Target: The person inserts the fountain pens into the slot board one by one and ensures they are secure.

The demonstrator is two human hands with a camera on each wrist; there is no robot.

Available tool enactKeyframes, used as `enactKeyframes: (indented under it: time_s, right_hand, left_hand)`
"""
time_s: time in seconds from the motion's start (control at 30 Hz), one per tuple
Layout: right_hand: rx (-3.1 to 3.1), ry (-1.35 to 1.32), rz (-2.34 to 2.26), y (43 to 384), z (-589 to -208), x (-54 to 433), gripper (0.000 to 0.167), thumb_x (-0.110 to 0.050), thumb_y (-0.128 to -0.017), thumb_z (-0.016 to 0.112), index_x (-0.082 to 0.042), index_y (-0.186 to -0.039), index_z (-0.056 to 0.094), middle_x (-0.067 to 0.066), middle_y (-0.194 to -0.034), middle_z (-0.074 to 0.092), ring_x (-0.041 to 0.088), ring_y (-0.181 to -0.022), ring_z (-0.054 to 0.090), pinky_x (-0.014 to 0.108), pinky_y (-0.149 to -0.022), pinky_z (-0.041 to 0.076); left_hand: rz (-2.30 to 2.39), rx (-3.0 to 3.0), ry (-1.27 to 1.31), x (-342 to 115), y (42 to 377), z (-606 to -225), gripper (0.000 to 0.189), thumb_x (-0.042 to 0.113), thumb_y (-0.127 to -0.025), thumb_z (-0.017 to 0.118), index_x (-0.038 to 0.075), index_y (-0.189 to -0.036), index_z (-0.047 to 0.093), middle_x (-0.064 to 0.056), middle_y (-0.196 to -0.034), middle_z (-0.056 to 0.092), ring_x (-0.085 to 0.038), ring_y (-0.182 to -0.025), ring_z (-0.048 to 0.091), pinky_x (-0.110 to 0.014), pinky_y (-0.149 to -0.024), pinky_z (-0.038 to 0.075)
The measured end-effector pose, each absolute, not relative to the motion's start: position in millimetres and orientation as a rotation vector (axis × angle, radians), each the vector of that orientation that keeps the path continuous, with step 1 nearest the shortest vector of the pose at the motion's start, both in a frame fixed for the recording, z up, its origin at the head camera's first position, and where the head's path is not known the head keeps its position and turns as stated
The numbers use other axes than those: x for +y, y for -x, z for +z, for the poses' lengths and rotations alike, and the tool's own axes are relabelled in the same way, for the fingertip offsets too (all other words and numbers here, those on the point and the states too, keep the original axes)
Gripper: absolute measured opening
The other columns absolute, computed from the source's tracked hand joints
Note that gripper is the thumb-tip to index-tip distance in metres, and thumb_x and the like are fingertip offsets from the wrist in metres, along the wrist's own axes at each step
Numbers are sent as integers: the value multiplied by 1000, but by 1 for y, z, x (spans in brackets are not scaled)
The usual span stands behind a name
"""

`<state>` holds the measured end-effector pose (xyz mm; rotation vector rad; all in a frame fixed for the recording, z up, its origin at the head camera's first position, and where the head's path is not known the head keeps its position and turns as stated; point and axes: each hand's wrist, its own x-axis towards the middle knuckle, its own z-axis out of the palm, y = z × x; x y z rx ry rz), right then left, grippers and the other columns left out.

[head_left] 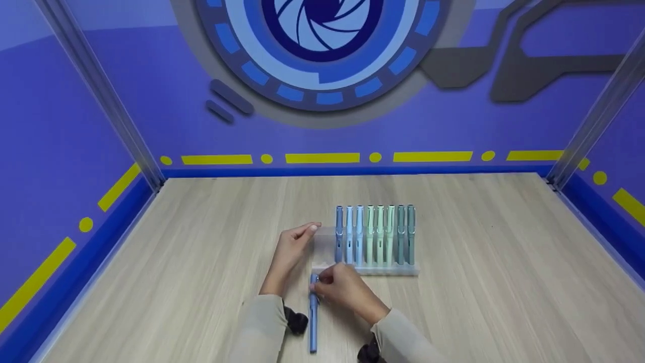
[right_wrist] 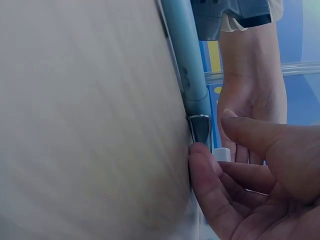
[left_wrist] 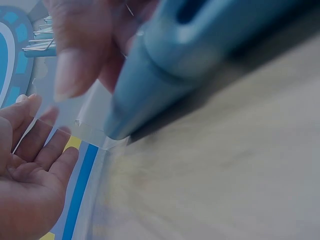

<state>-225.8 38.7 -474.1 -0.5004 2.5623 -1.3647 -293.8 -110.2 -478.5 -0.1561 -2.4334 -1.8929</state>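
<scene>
A clear plastic pen stand (head_left: 325, 247) stands on the table, with several upright pens (head_left: 380, 234) in its right part. My left hand (head_left: 295, 247) pinches the stand's upper left corner between thumb and forefinger; its other fingers show through the clear panel (left_wrist: 70, 117) in the left wrist view. In front of the stand lies a capped blue pen (head_left: 313, 325), its length pointing toward me. My right hand (head_left: 345, 287) has its fingertips on this pen's clip end. Close up, the right forefinger (right_wrist: 202, 162) rests against the metal clip (right_wrist: 201, 132).
The pens in the stand run from dark blue through light blue and pale green to dark green. Black wrist cameras (head_left: 296, 322) sit on both sleeves, the left one close beside the blue pen. Patterned blue panels (head_left: 227, 136) wall the wooden table (head_left: 504, 262).
</scene>
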Motion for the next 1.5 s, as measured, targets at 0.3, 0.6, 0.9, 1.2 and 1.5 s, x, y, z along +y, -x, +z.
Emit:
enactKeyframes:
  time_s: [0.3, 0.6, 0.9, 1.2, 1.5]
  right_hand:
    - [2622, 580, -1336, 227, -476, 35, 17, -15, -77, 78, 0, -83, 72, -8, -60, 54, 2, -50, 41, 15, -43, 29]
    - [2508, 486, -1367, 226, -475, 41, 28, -12, -73, 80, 2, -94, 69, 1, -70, 64, 7, -58, 54, 19, -49, 45]
    - [2469, 508, -1360, 225, -474, 44, 34, -12, -74, 81, 0, -101, 65, -1, -70, 61, 7, -57, 53, 19, -49, 44]
    - [2487, 584, -1258, 227, -475, 39, 39, -23, -78, 80, -4, -110, 68, -6, -65, 55, 6, -54, 46, 19, -47, 36]
    - [2524, 598, -1225, 227, -476, 39, 35, -23, -78, 80, -9, -106, 67, -7, -69, 51, 7, -59, 43, 20, -50, 34]
  left_hand:
    - [-1871, -2427, 166, -110, 294, -479, 34, 31, -97, 56, 8, -117, 69, -9, -125, 66, -25, -124, 57, -40, -107, 45]
    - [-1880, -2399, 195, -109, 296, -479, 32, 25, -98, 56, 2, -117, 68, -14, -125, 65, -27, -124, 57, -41, -107, 45]
    - [-1889, -2397, 207, -108, 290, -469, 30, 18, -99, 54, -2, -117, 66, -18, -125, 64, -31, -124, 56, -43, -107, 44]
    - [-1906, -2393, 195, -110, 295, -481, 32, 27, -98, 56, 4, -117, 69, -12, -123, 66, -26, -123, 58, -39, -105, 46]
    - [-1910, -2437, 133, -109, 294, -479, 35, 33, -98, 55, 9, -119, 68, -8, -127, 65, -23, -126, 56, -37, -106, 46]
